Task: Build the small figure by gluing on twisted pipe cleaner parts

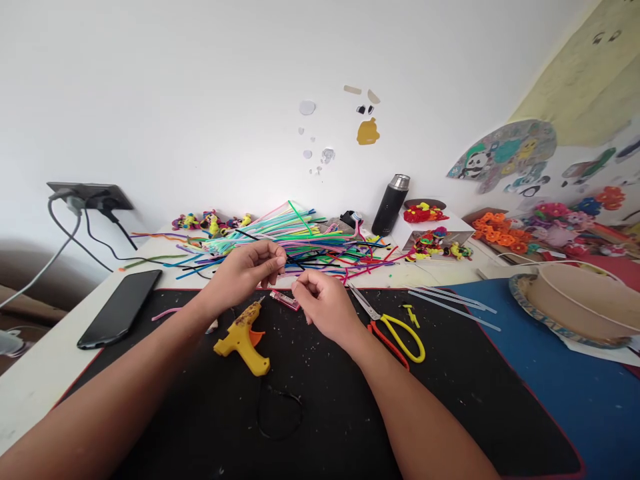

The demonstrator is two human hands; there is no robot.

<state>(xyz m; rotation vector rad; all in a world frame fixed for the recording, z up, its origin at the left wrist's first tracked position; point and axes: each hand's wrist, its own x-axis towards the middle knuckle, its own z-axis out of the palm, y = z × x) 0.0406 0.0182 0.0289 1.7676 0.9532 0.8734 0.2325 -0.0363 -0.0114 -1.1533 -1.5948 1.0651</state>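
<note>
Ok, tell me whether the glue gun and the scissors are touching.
Apart: the head view shows a stretch of black mat between the yellow glue gun and the scissors.

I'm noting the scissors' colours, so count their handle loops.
2: a yellow loop on the right, fully visible, and an orange-red loop to its left, partly hidden by the right forearm.

A black flask point(389, 210) stands on the tabletop point(35, 393); well left of it lies a phone point(120, 308), to its right a round container point(525, 300), above-left a yellow wall sticker point(368, 133).
</note>
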